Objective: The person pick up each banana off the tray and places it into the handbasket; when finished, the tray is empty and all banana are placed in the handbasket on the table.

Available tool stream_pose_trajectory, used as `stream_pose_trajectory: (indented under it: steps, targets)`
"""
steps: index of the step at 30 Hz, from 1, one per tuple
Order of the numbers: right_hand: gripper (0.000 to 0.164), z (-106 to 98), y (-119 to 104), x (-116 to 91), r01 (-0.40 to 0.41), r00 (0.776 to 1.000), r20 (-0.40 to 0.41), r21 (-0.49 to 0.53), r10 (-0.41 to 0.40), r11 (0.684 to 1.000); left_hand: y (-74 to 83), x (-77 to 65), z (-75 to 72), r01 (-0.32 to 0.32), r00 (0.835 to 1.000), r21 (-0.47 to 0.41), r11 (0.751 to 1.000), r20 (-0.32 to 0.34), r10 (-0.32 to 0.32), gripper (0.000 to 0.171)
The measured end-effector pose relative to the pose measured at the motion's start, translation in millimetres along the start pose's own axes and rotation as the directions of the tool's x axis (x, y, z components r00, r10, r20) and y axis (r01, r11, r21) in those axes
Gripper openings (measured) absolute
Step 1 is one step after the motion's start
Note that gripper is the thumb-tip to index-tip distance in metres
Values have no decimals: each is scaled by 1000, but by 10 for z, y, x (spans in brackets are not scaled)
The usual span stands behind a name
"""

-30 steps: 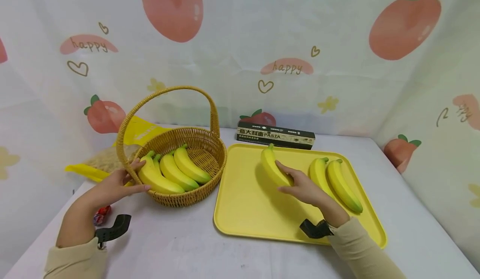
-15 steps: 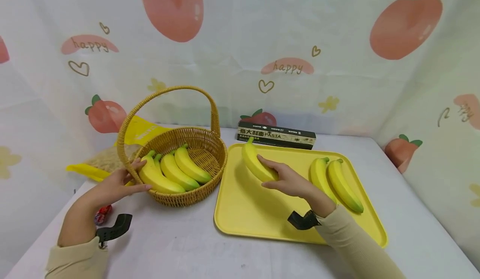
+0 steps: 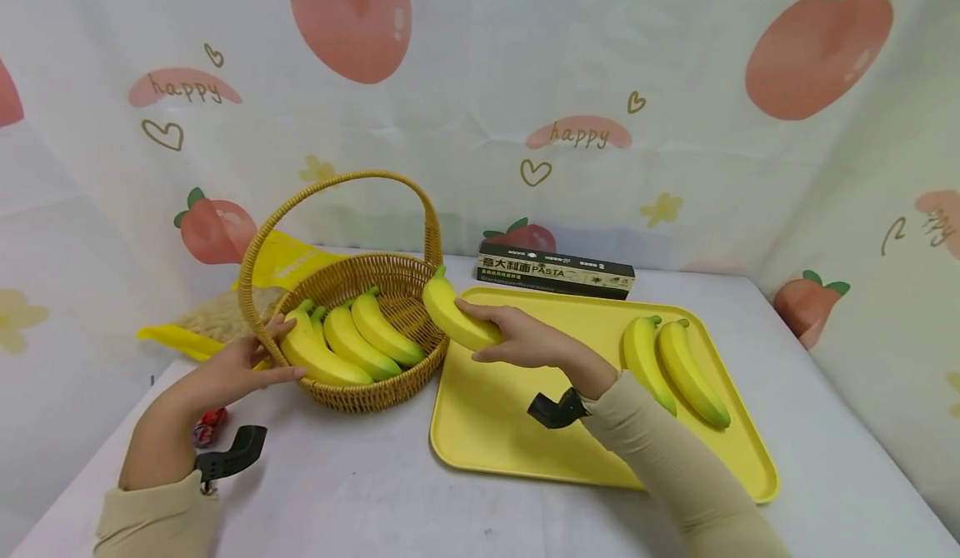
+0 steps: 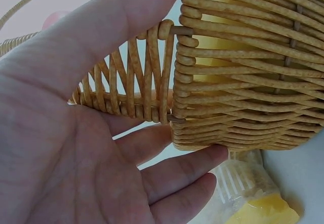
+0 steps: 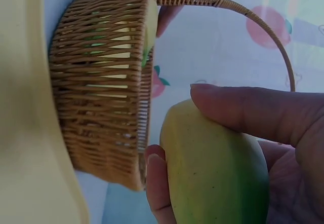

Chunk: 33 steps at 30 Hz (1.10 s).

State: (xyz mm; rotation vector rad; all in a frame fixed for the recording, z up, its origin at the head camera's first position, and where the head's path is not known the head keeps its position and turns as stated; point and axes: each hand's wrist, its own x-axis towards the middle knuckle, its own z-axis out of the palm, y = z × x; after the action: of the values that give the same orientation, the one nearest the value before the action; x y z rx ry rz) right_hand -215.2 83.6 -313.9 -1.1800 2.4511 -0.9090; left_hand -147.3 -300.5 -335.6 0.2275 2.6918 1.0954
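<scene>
My right hand [image 3: 525, 337] grips a banana [image 3: 453, 316] above the tray's left edge, beside the wicker basket's right rim. In the right wrist view, thumb and fingers lie on either side of this banana [image 5: 212, 168], whose tip is green. On the left, my left hand [image 3: 243, 366] holds the wicker basket [image 3: 360, 400] where its handle meets the rim. The left wrist view has the handle base [image 4: 147, 77] between thumb and fingers. Several bananas [image 3: 382, 331] lie inside the basket. Two more bananas [image 3: 690, 375] rest on the right of the yellow tray [image 3: 525, 450].
A black pasta box [image 3: 555, 270] stands behind the tray. Left of the basket lies a yellow bag with a clear part [image 3: 225, 315]. A small red wrapped item [image 3: 210, 426] is near my left forearm. A printed cloth [image 3: 480, 42] hangs behind the table.
My right hand has carried the banana leftward across the tray, from its middle to beside the basket's rim. The left hand has stayed on the basket.
</scene>
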Motion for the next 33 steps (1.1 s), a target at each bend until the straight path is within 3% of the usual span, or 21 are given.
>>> stream_pose_trajectory:
  steps: [7, 15, 22, 33]
  targets:
    - [72, -2, -132, 359, -20, 993, 114, 6, 19, 1000, -4, -6, 3, 20, 1000, -5, 1000, 1, -20, 86]
    - [70, 35, -189, 786, -17, 967, 255, -11, 19, 1000, -9, 0, 6, 29, 1000, -11, 1000, 1, -29, 86]
    - [69, 114, -253, 1088, -17, 950, 313, -13, 20, 1000, -3, 7, 9, 12, 1000, -16, 1000, 3, -12, 85]
    - [71, 248, -321, 1388, -76, 929, 362, -22, 79, 997, -5, 12, -7, 19, 1000, 4, 1000, 0, -19, 86]
